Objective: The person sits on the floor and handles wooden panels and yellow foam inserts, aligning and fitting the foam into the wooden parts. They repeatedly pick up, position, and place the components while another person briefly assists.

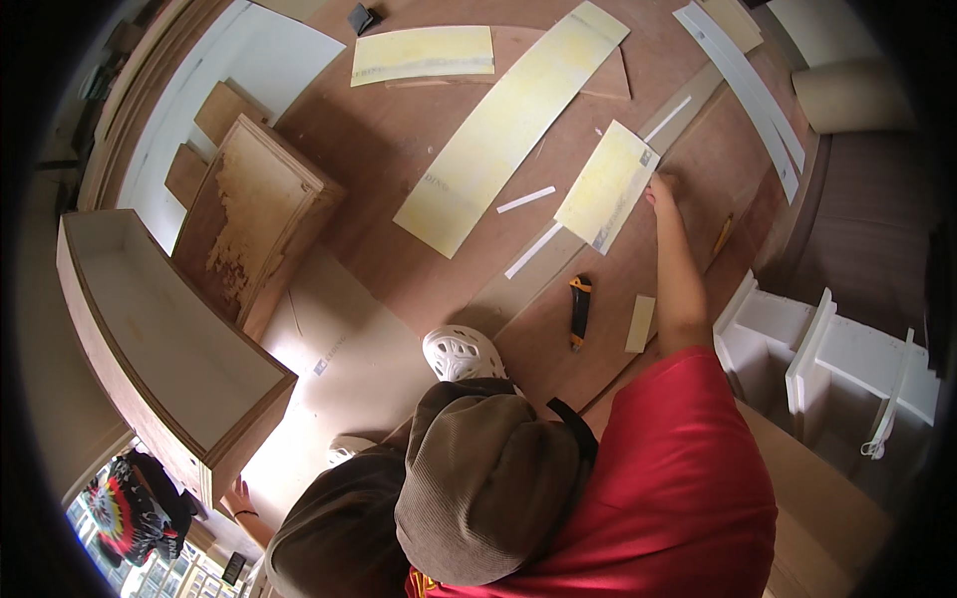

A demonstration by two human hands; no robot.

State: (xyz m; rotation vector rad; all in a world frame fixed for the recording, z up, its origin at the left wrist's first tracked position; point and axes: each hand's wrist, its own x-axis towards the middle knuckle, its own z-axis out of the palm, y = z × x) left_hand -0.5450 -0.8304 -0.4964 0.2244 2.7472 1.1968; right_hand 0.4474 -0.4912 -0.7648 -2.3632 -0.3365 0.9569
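**Hand on a yellow sheet across the plywood floor**

Nearest, at 6 o'clock, a person crouches in a grey-brown corduroy cap [483, 488] and a red shirt [678, 478]. They are seen from above, and the wearer's own hands do not show. A white perforated shoe [461, 354] stands on the brown plywood floor [399, 169] just beyond the cap. Low at 8 o'clock, a second hand [239, 495] with a dark wristband rests on the floor with its fingers spread.

At 1 o'clock from the cap lies an orange-and-black utility knife [579, 311]. A small pale yellow offcut [640, 323] lies just to the right of it.

A bare arm runs up from the red sleeve toward 1 o'clock. Its outstretched hand [662, 189] touches the right edge of a pale yellow rectangular laminate sheet [606, 185], which lies flat across a long lighter board. I cannot tell whether the fingers grip the edge or only press on it. Two thin white strips [526, 199] lie at the sheet's 9 o'clock side.

Farther on, toward 12 o'clock, are a long curved pale yellow sheet [508, 130] and a shorter yellow panel [424, 54]. Narrow white strips [743, 80] lie at 2 o'clock.

At 9 o'clock stand an open wooden drawer box [159, 329] and a glue-stained wooden box [254, 224]. At 3 o'clock is a white-painted frame [847, 359].
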